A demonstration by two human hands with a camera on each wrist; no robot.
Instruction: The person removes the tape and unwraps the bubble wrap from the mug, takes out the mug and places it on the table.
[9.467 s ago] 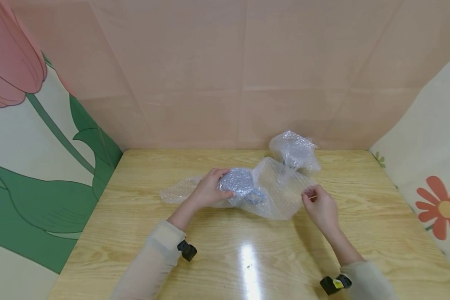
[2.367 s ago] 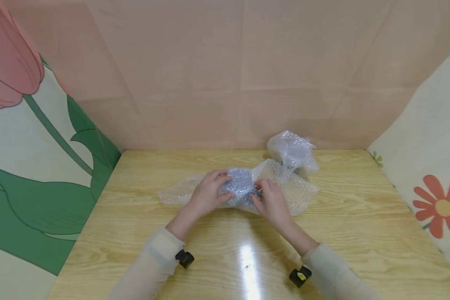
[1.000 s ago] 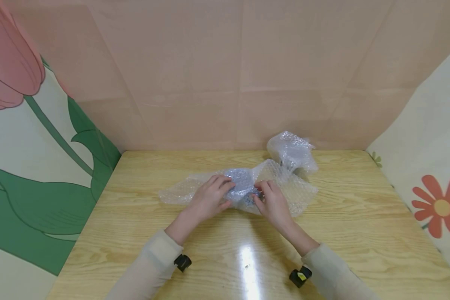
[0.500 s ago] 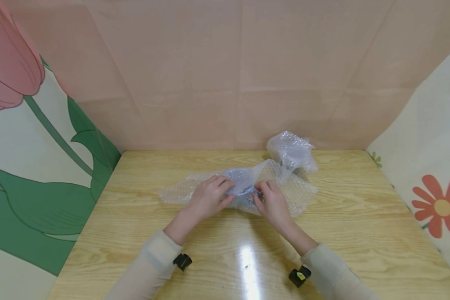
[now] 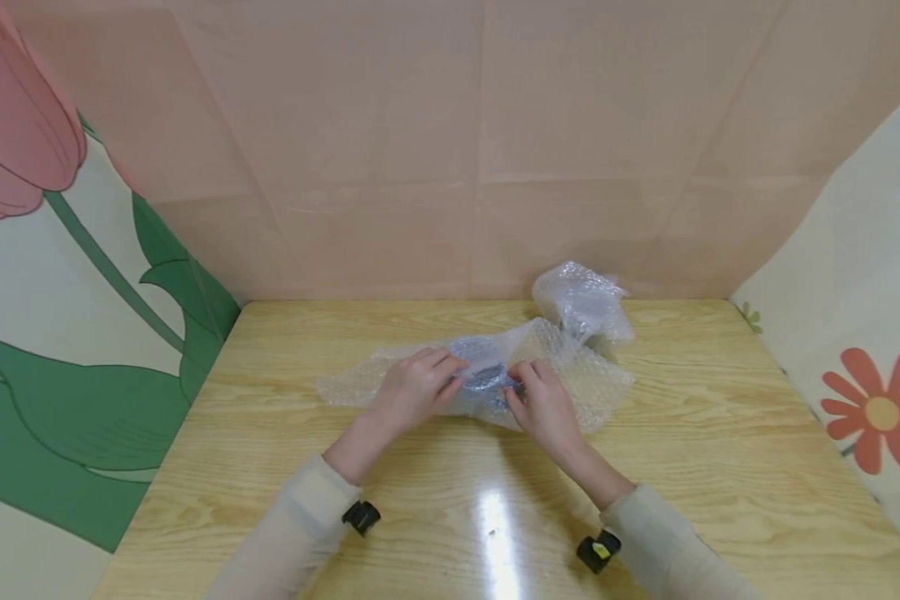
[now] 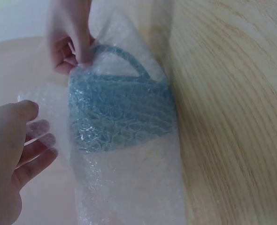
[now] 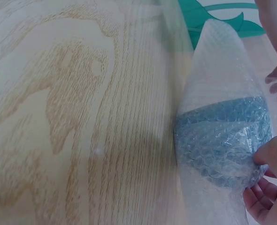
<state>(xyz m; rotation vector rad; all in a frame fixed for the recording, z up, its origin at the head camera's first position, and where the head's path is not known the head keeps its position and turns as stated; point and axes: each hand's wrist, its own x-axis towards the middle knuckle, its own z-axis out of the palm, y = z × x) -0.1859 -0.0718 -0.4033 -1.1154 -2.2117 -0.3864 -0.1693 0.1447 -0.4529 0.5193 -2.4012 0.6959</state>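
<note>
A blue mug (image 6: 119,108) with a looped handle (image 6: 126,56) sits under a sheet of bubble wrap (image 5: 596,392) on the table. My left hand (image 5: 416,387) is at the mug's left side. In the left wrist view its thumb and fingers (image 6: 35,161) hold a loose flap of the wrap, some fingertips showing through the film. At the handle end, my right hand (image 5: 547,404) pinches the wrap between thumb and fingers, close against the mug. The right wrist view shows that thumb (image 7: 270,154) pressed on the wrapped mug. Film and fingers partly hide the mug's rim.
A bunched bubble-wrapped bundle (image 5: 581,300) stands behind and to the right, near the table's back edge; its contents cannot be made out. A wrap tail (image 5: 348,383) stretches left on the wooden table (image 5: 720,450). Patterned cloth walls (image 5: 360,150) rise behind and at both sides.
My right hand has left the sheet's far right edge for the handle end. My left hand has drawn back slightly from the mug's side and shifted film across its top. The rear bundle stays put.
</note>
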